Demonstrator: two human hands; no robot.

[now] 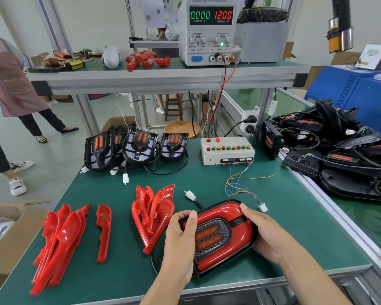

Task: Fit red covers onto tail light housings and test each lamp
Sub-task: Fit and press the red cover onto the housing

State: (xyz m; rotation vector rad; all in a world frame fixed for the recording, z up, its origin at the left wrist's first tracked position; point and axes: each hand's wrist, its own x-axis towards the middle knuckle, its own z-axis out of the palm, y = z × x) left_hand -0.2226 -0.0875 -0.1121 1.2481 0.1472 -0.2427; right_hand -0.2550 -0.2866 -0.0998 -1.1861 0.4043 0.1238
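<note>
Leftmost, a corner of a cardboard box (13, 236) is seen beside the green mat (284, 227), and on the mat next to it a fanned pile of loose red covers (57, 241) is laid, with a single red cover (103, 234) set apart just to its right. Behind these, at the far edge of the mat, three uncovered black housings (139, 148) are propped upright with their white connectors trailing forward. Nearer the middle, a second cluster of red covers (152, 214) is stacked, touching the left hand's side of the work. The tail light (220, 234), already fitted with red covers, is held at the front centre of the mat: its left end is gripped by the left hand (180, 241), fingers curled over the rim and thumb pressed on the edge, while its right end is clasped by the right hand (266, 234), thumb laid on top of the red cover and fingers wrapped beneath. The lamp's own white plug (190, 195) lies loose just behind it. A white test box (227, 150) with coloured buttons is placed further back, and its coloured wires end in a white connector (262, 207) lying near the right thumb, unplugged. Above, 12.00 volts is displayed on a power supply (207, 29). Rightmost, a heap of black housings (339, 150) is piled beyond the rail.
</note>
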